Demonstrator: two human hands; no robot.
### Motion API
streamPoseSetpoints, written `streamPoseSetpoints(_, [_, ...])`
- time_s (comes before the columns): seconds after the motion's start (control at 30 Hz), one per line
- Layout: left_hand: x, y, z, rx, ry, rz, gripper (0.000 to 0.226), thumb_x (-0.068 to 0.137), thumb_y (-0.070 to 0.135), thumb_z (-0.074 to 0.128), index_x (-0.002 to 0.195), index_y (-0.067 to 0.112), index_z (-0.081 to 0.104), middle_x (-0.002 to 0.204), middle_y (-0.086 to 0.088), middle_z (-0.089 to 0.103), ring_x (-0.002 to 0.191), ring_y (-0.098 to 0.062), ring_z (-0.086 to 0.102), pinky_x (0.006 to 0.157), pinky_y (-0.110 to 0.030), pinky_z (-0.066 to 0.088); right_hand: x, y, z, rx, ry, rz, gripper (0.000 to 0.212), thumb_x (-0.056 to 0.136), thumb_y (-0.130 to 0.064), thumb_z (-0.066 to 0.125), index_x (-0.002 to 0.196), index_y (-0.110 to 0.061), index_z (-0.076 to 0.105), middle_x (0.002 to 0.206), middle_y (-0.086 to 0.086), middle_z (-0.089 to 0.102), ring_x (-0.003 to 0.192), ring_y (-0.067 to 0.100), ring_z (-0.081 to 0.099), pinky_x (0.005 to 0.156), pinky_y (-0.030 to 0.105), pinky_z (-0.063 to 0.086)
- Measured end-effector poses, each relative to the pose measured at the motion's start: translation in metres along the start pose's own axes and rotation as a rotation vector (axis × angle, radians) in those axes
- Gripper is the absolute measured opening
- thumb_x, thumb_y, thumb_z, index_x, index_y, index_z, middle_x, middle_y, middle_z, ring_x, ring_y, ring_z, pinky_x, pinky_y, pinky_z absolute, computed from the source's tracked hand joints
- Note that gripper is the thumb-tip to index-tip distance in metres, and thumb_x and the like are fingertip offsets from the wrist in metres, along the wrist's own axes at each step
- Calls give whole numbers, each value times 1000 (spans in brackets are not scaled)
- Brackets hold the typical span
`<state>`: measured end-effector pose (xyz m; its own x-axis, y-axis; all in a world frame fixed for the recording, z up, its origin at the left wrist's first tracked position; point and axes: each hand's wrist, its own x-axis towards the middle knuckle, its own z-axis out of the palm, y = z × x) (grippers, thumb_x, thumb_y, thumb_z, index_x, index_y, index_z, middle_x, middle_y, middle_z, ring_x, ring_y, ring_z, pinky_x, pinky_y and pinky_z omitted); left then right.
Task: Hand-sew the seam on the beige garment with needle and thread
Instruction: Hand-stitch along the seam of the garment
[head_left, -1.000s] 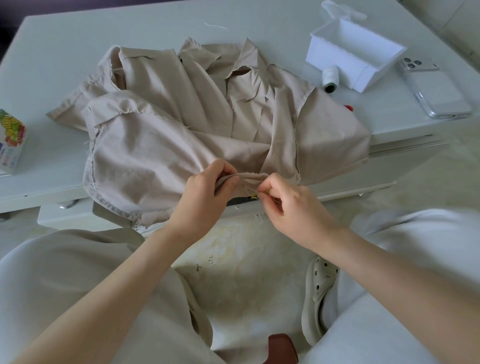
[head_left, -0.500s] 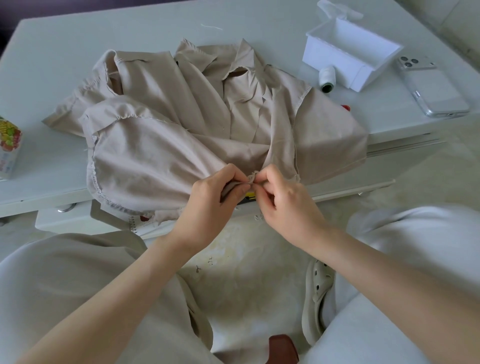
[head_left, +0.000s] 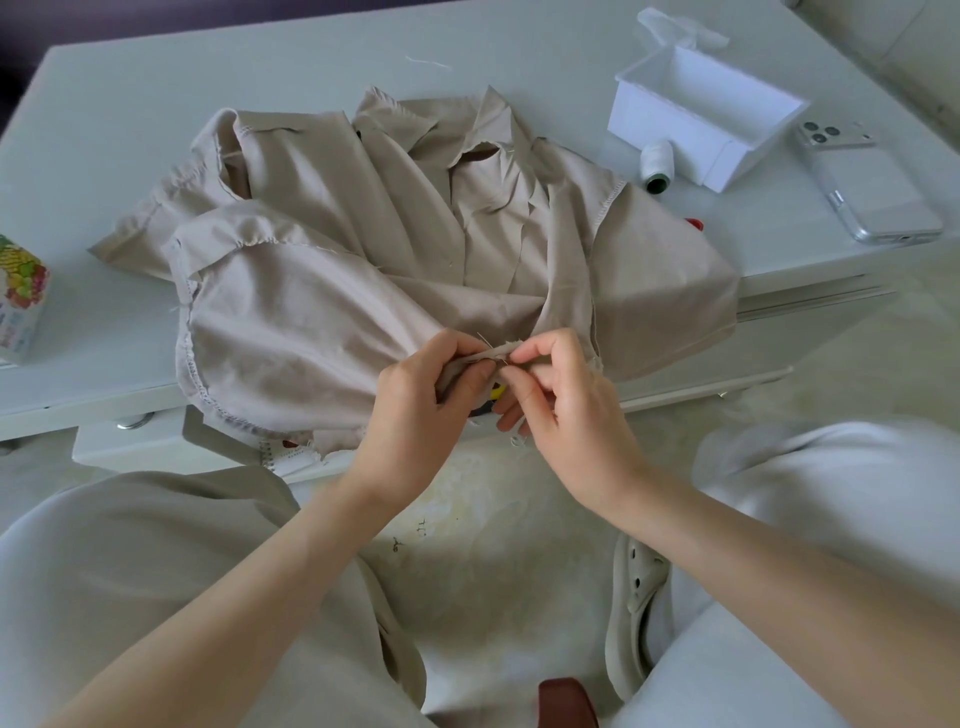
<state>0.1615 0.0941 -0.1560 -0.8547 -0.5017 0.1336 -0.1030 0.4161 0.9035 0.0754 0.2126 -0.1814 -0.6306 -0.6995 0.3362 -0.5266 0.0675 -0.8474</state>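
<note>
The person sits at the desk (head_left: 156, 114) with both hands raised just off its near edge. The left hand (head_left: 415, 405) has its fingers (head_left: 475, 373) clamped on a bunched fold of the beige shirt (head_left: 311, 312), thumb on top and the other fingers curled beneath the cloth. The right hand (head_left: 566, 400) meets it tip to tip: its thumb and forefinger are pinched together on the frayed raw edge (head_left: 501, 349) of that same fold, the remaining fingers loosely curled below. A few short loose threads stick up from the edge right between the two pinches. The needle is too small for me to make out.

Beyond the fingers the rest of the shirt lies crumpled across the desk, collar farthest away, one side hanging over the near edge to the left of the left hand. Well beyond the right fingers and off to their right stand a white box (head_left: 706, 114), a spool of thread (head_left: 657, 166) touching its near side, and a phone (head_left: 867, 192) lying face down. Far to the left of the left fingers sits a small printed carton (head_left: 21, 301)
</note>
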Motion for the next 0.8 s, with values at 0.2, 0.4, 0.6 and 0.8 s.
streamPoseSetpoints(0.2, [2, 1, -1, -114, -1, -91, 10, 91, 9, 60, 84, 15, 65, 62, 8, 60, 61, -4, 52, 61, -13, 43, -2, -4, 1, 82, -57, 46, 14, 95, -12, 52, 95, -15, 39, 70, 5, 67, 59, 7, 64, 53, 12, 46])
streamPoseSetpoints(0.4, [5, 5, -4, -172, -35, -149, 13, 90, 7, 60, 81, 11, 68, 70, -1, 68, 70, -8, 62, 67, -22, 51, 1, -6, -2, 113, -151, 141, 21, 95, -13, 52, 84, -28, 42, 68, 1, 65, 55, 10, 64, 49, 16, 46])
streamPoseSetpoints(0.6, [11, 3, -6, -148, 88, -187, 16, 91, 8, 58, 79, 15, 66, 61, 14, 59, 60, 0, 52, 57, -10, 41, -4, -3, -1, 53, -247, 208, 14, 100, -11, 41, 93, -12, 53, 73, 1, 67, 61, 8, 65, 58, 15, 48])
streamPoseSetpoints(0.8, [14, -1, -8, -216, 81, -246, 15, 93, 12, 57, 81, 12, 67, 68, 1, 61, 68, -9, 54, 64, -19, 44, -5, -1, 0, 43, -227, 193, 21, 101, -10, 38, 96, -4, 57, 74, 1, 67, 64, 8, 65, 61, 18, 49])
